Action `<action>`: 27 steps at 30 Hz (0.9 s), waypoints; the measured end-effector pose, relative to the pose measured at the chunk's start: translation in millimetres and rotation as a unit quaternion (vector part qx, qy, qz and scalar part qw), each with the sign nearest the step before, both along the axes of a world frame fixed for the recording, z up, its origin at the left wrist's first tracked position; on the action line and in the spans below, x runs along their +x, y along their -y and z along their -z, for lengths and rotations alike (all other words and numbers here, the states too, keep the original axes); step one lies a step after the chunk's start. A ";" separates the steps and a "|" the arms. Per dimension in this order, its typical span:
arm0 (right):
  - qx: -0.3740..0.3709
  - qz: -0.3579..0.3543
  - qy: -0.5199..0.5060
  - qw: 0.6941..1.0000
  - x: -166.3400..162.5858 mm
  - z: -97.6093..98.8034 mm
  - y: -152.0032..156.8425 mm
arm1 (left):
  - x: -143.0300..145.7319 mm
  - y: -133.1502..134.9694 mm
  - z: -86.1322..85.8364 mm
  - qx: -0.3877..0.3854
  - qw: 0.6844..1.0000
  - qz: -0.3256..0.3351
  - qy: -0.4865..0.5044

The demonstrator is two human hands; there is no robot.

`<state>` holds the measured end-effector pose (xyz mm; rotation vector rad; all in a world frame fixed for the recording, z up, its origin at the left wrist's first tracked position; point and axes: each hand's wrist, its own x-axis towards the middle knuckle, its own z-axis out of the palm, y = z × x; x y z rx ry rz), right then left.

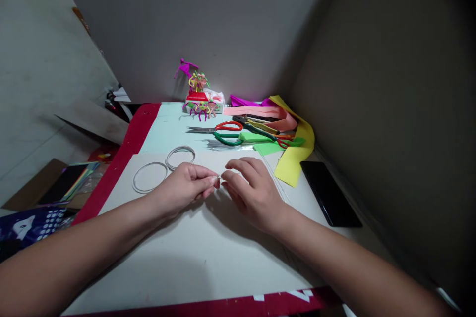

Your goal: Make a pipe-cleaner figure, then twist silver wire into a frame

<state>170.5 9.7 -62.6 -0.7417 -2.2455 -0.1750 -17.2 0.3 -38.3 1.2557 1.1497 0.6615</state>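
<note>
Over white card sheet (197, 257), your L hand (184, 189) pinches small wire piece (219, 177) in fingertips, closed on it. R hand (253, 193) just beside, fingers curled, can't tell if gripping. Left of your hands on sheet: wire ring (149, 177) and 2nd wire ring (180, 157), nearly touching. Past sheet, far side: red-handled scissors (229, 126), green-handled scissors (226, 139).

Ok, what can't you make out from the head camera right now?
All from the head view:
- The small metal piece between the left hand and right hand: mostly hidden by the fingertips and too small to identify.
- The wire rings: too small to count turns or see whether their ends join.
- The dark-handled tools: they overlap each other and the pink paper strip, hiding their heads.
</note>
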 end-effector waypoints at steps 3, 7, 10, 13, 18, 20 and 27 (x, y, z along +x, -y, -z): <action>0.115 0.025 -0.017 0.993 4.7 4.2 0.2 | 1.0 -1.7 2.9 0.000 1.000 -0.029 0.001; 0.011 -0.013 -0.010 1.000 11.0 10.0 -2.3 | 3.8 -1.9 4.0 -0.015 0.999 -0.052 0.000; -0.153 -0.031 -0.117 0.981 8.9 11.4 -2.9 | 5.3 1.1 2.6 -0.033 0.998 -0.049 0.028; -0.372 -0.026 -0.224 0.900 4.8 4.9 -1.6 | 5.8 4.5 0.1 -0.051 0.997 -0.034 0.053; -0.628 -0.111 -0.233 0.734 13.3 -12.0 -5.9 | 4.8 9.3 -4.3 -0.114 0.989 0.035 0.091; -0.704 -0.178 -0.208 0.655 20.5 -15.3 -9.3 | 4.6 11.6 -6.4 -0.138 0.982 0.087 0.097; -0.799 -0.260 -0.116 0.529 29.0 -20.1 -11.0 | 5.3 15.1 -11.8 -0.102 0.975 0.194 0.044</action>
